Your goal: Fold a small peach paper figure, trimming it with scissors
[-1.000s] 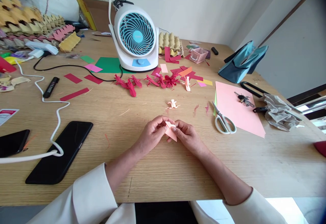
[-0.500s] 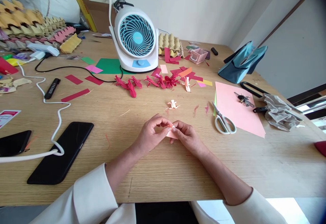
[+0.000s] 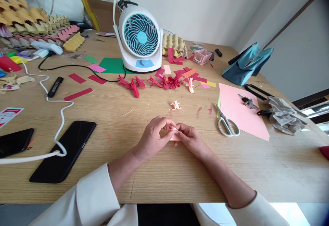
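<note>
Between my two hands, over the front middle of the table, is a small pale pink paper piece [image 3: 175, 137]. My left hand [image 3: 154, 136] pinches its upper left part between thumb and fingers. My right hand [image 3: 191, 139] grips its right side, thumb on top. The fingertips nearly meet and hide much of the paper. Just beyond them lies a pale pink twisted paper shape [image 3: 175, 105]. A similar pale one [image 3: 190, 85] lies farther back, beside several crimson paper shapes [image 3: 134, 88].
White-handled scissors [image 3: 228, 126] lie right of my hands, by pink sheets [image 3: 239, 113] with keys [image 3: 248, 102]. A white fan [image 3: 142, 40] stands behind. A black phone [image 3: 64, 150] and white cable [image 3: 61, 116] lie left. A teal bag [image 3: 240, 70] stands back right.
My left hand's fingers have shifted slightly over the top of the paper. Both hands still hold it. The whole view has moved a little, with the table's objects appearing slightly farther right.
</note>
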`<state>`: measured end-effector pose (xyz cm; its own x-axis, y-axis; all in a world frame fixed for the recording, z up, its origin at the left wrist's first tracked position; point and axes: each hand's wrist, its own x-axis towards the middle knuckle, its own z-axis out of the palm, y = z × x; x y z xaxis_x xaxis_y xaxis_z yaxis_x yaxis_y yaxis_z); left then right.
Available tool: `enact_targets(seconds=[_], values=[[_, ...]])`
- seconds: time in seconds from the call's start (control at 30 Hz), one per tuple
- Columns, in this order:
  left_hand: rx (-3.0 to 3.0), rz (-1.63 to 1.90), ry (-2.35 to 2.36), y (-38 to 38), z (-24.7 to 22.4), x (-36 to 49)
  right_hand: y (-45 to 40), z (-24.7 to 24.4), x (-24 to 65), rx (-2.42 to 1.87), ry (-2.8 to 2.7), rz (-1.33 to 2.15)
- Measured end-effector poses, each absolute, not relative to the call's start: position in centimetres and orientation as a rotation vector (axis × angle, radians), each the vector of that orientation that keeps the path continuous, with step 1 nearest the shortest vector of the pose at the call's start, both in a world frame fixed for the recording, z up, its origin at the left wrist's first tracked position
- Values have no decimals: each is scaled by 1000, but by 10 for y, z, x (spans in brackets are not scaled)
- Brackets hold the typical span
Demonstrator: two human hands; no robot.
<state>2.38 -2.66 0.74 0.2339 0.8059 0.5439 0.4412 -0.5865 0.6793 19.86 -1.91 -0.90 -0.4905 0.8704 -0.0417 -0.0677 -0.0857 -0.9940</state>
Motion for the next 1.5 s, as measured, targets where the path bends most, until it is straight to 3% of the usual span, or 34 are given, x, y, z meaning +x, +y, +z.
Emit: enact_targets(seconds=[0.4, 1.5], values=[[2357, 1309, 1092, -28, 12, 20, -19, -6, 196, -923, -1361, 1654], [2267, 1394, 1104, -26, 11, 22, -20, -2, 198, -949, -1371, 1602]])
